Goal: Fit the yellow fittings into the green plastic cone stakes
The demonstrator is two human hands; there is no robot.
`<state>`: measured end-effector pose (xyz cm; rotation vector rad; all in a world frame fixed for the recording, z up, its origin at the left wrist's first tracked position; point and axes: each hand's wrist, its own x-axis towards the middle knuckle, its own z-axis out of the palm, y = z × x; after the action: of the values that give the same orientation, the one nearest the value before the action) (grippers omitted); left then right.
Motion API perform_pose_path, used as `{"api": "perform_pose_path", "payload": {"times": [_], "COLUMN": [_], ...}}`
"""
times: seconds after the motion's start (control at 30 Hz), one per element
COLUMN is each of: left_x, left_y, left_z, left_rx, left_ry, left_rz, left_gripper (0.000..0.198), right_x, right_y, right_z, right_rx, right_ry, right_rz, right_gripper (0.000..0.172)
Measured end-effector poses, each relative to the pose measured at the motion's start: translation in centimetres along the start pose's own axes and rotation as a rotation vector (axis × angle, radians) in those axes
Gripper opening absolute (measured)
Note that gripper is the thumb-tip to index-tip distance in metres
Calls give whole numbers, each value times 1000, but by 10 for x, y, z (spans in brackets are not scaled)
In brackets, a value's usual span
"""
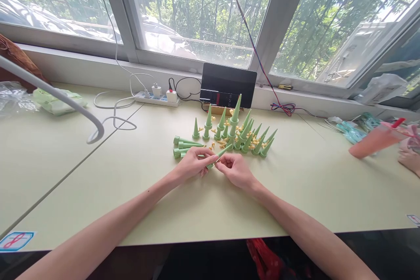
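Note:
My left hand [197,162] is closed around a green plant watering spike [224,151], whose point leans up and to the right. Close beside it, my right hand [236,169] has thumb and fingers pinched at the spike's lower end; whatever they grip is too small and covered to make out. Just beyond the hands, several green spikes [236,111] stand upright, some stacked on one another. Small yellow valve pieces [220,143] lie scattered among them. More green spikes [188,145] lie on their sides by my left hand, partly hidden by it.
A dark tablet [228,85] leans at the window behind the spikes. To its left lies a power strip [157,99] with plugs and cables. A tilted pink drink cup [376,139] and another person's hand [410,159] are at right. A white curved bar [52,92] crosses the left side.

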<state>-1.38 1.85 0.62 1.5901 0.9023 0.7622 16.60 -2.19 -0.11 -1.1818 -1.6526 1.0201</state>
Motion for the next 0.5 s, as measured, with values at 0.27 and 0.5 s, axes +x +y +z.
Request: {"api": "perform_pose_path", "payload": {"times": [0.27, 0.5], "left_x": [-2, -2], "left_y": [1, 2], "left_z": [3, 3], "left_rx": [3, 2], "left_ry": [21, 31], "left_rz": [-1, 7], "left_gripper": [35, 35], "right_x": [2, 3], "right_y": [1, 2], "right_z": [0, -1], "right_rx": [68, 116], "right_ry": [6, -6], "right_rz": [73, 130], "right_gripper": [23, 22]}}
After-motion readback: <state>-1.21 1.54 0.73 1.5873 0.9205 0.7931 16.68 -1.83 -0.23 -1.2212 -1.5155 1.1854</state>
